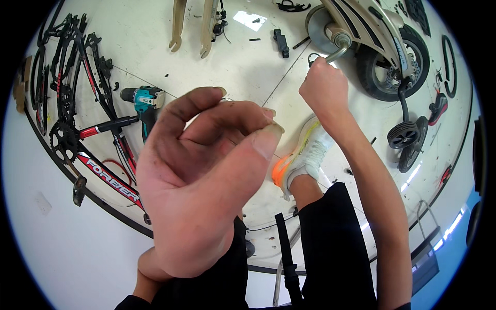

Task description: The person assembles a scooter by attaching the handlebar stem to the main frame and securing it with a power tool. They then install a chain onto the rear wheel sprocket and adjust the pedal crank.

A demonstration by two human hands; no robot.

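My left hand (204, 175) is raised close to the camera, its fingers curled and the thumb pressed to the index fingertip. Whatever may be between those tips is too small to make out. Further off, my right hand (326, 88) is closed around the end of a silver crank arm (338, 51). That crank sticks out from a beige bicycle frame (380, 31) at the upper right. A black-tyred wheel (364, 77) sits at one end of this bike, with a small training wheel (403, 135) beside it.
Left on the white floor lie a red and black bicycle frame (111, 175) and a teal cordless drill (147, 101). A beige fork (207, 31) is at the top, near a black block-shaped part (281, 43). My shoe (310, 155) rests below the right hand.
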